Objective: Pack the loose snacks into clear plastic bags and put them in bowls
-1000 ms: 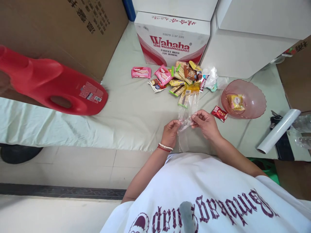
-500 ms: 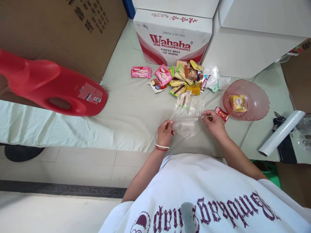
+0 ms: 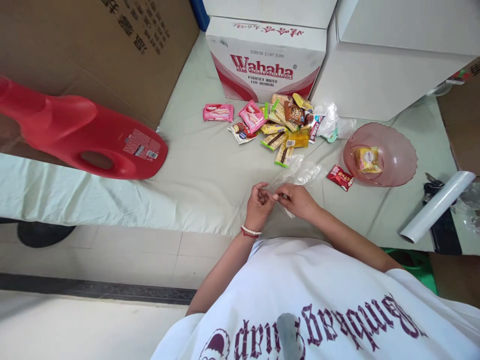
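Near the table's front edge, my left hand (image 3: 259, 206) and my right hand (image 3: 295, 200) meet, fingertips pinched together on the edge of a clear plastic bag (image 3: 305, 173). The bag lies crumpled and partly hidden behind my right hand. Just beyond it is a pile of wrapped snacks (image 3: 279, 127), with a green-and-white wafer packet (image 3: 284, 156) at its near side. A red snack packet (image 3: 340, 178) lies to the right of my right hand, against a pink see-through bowl (image 3: 403, 155) that holds a yellow packet (image 3: 369, 160).
Behind the snacks stands a Wahaba water carton (image 3: 268, 65), with white boxes (image 3: 386, 75) to its right. A large red jug (image 3: 97, 135) stands at left before a brown cardboard box (image 3: 93, 55). At right lie a white roll (image 3: 437, 207) and keys (image 3: 431, 187).
My right hand has moved left to meet my left hand. The bag, spread flat between them before, is now bunched up, and the wafer packet beneath it is uncovered.
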Demonstrator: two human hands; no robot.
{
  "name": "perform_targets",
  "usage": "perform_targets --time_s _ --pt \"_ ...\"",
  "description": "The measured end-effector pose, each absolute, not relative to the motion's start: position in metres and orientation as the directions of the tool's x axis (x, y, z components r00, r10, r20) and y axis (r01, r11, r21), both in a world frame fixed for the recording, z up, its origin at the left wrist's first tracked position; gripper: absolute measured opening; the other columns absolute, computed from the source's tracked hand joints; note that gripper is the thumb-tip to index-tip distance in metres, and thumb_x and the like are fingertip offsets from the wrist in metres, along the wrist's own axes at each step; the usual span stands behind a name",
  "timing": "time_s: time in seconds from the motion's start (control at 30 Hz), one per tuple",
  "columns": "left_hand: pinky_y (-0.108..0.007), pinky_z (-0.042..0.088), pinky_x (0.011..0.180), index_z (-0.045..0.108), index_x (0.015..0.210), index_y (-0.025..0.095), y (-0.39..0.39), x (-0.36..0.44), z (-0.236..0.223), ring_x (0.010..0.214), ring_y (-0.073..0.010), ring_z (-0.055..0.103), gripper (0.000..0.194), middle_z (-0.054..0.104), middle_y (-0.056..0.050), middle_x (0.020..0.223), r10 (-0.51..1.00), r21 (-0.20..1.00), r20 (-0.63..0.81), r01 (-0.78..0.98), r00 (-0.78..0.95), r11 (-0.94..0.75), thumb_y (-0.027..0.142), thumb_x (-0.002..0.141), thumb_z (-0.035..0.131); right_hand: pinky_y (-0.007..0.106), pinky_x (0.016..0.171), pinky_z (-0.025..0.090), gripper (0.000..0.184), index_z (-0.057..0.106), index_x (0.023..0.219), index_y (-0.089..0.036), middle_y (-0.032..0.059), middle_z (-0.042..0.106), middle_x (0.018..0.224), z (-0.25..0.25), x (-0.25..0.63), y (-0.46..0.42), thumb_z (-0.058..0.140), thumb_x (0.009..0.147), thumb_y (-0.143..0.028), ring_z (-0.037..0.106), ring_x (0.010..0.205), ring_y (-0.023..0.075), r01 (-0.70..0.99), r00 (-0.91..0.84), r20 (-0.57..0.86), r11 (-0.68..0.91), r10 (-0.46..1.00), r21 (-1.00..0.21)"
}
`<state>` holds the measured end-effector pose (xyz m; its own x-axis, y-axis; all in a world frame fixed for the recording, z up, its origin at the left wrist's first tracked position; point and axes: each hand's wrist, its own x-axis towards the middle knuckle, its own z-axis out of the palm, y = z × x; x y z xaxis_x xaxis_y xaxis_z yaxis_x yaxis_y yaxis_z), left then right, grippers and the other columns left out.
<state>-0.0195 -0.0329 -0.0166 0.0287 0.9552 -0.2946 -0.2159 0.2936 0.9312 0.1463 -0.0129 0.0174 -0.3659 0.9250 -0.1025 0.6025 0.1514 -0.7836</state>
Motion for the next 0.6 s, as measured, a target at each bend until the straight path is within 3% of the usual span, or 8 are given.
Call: perform_targets --time_s 0.07,0.13,0.3,0.47,0.6 --pt "-0.023 0.047 0.066 0.063 0.113 0.022 -0.034 -0.022 -0.015 0.070 -0.0110 0.061 0.061 0.068 0.001 0.088 0.945 0.914 -0.312 -0.241 0.098 0.326 0.037 0.062 0.092 0.025 0.063 0.040 0.015 0.071 0.087 -0.020 0.0007 0.068 0.079 0.013 0.146 -0.015 0.064 0.090 -0.033 0.056 0.068 0.0141 0.444 -0.291 -0.142 0.002 0.946 -0.896" --pt "-0.025 0.049 0.070 0.068 0.102 0.019 -0.035 -0.024 -0.016 0.075 -0.0126 0.063 0.047 0.070 -0.001 0.086 0.924 0.901 -0.344 -0.219 0.167 0.375 0.031 0.062 0.090 0.024 0.059 0.039 0.024 0.070 0.087 -0.020 -0.0019 0.065 0.073 0.014 0.150 -0.017 0.069 0.086 -0.044 0.052 0.062 0.0125 0.255 -0.226 -0.225 -0.165 0.948 -0.953" --pt "-0.024 0.044 0.063 0.072 0.079 0.018 -0.033 -0.031 -0.017 0.064 -0.0103 0.055 0.015 0.066 0.002 0.073 0.911 0.882 -0.399 -0.227 0.105 0.412 0.027 0.068 0.077 0.022 0.047 0.026 0.038 0.068 0.085 -0.021 -0.0052 0.057 0.066 0.027 0.176 -0.028 0.082 0.072 -0.054 0.036 0.050 0.0077 -0.027 -0.123 -0.399 -0.405 0.908 -0.914" --pt "-0.028 0.053 0.077 0.061 0.068 0.018 -0.030 -0.033 -0.007 0.086 -0.0155 0.066 0.020 0.071 -0.002 0.090 0.843 0.688 -0.525 -0.525 0.118 0.502 0.020 0.060 0.079 0.023 0.047 0.025 0.035 0.068 0.086 -0.022 -0.0042 0.056 0.067 0.029 0.213 -0.063 0.084 0.074 -0.051 0.034 0.050 0.0078 -0.122 -0.036 -0.416 -0.417 0.909 -0.900" --pt "-0.025 0.051 0.069 0.056 0.065 0.018 -0.028 -0.031 -0.007 0.073 -0.0107 0.061 0.026 0.067 0.000 0.084 0.793 0.567 -0.588 -0.618 0.160 0.545 0.011 0.054 0.078 0.026 0.050 0.030 0.032 0.069 0.085 -0.023 -0.0041 0.051 0.062 0.016 0.241 -0.100 0.081 0.078 -0.053 0.038 0.053 0.0113 -0.022 0.040 -0.431 -0.431 0.901 -0.902"
